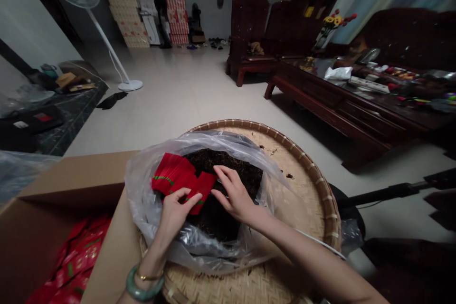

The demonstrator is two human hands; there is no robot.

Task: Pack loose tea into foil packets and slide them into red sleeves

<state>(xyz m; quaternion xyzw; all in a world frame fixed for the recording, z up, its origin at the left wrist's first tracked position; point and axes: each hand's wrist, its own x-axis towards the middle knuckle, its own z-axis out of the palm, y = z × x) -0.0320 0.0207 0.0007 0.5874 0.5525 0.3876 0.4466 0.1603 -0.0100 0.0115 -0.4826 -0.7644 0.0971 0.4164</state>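
Note:
My left hand (176, 213) pinches a small red packet (202, 190) with a green band between thumb and fingers. My right hand (237, 197) is at the packet's right edge, fingers curved with thumb opposite; a thin glint shows between them, but I cannot make out what it is. Beside the held packet, a fanned row of red packets (174, 171) lies on dark, dry shredded leaves (231, 161). The leaves fill a large clear plastic bag (142, 213) with its mouth spread wide. A round woven bamboo tray (302, 175) supports the bag.
At left stands an open cardboard box (78, 166) with many red packets (81, 256) inside. A white standing fan (130, 85) is on the tiled floor beyond. A dark wooden table (320, 95) laden with items is at right, near wooden chairs (247, 28). A black pole (384, 194) juts in from the right.

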